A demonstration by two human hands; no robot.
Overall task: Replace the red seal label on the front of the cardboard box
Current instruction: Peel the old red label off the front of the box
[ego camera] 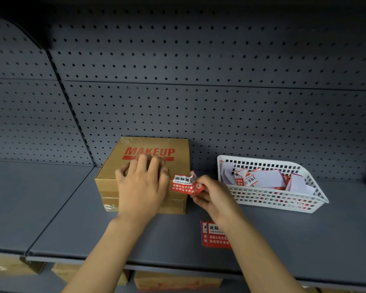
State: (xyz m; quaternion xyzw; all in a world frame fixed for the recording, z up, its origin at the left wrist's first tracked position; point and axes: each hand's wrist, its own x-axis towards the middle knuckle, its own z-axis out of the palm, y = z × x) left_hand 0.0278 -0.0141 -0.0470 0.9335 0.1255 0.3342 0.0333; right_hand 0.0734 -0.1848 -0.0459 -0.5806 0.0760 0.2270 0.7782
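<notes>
Cardboard box (116, 182) printed "MAKEUP" in red sits on the grey metal shelf (72, 225), back edge near the perforated back panel (199, 102). Left hand (142, 185) lies flat on the box top and over its front edge, fingers spread, palm down, gripping nothing. Red seal label (182, 185) is at the box's upper right front corner; left part lies on the cardboard, right end lifted and crumpled. Right hand (211, 197), just right of the box, pinches that lifted end between thumb and fingertips.

White plastic basket (283, 199) stands on the shelf to the right, apart from the box, holding loose white backing sheets (268, 178) and red label scraps. Stack of fresh red labels (211, 235) lies flat near the shelf's front edge, partly hidden by the right forearm. More cardboard boxes (178, 280) are visible on the level below.
</notes>
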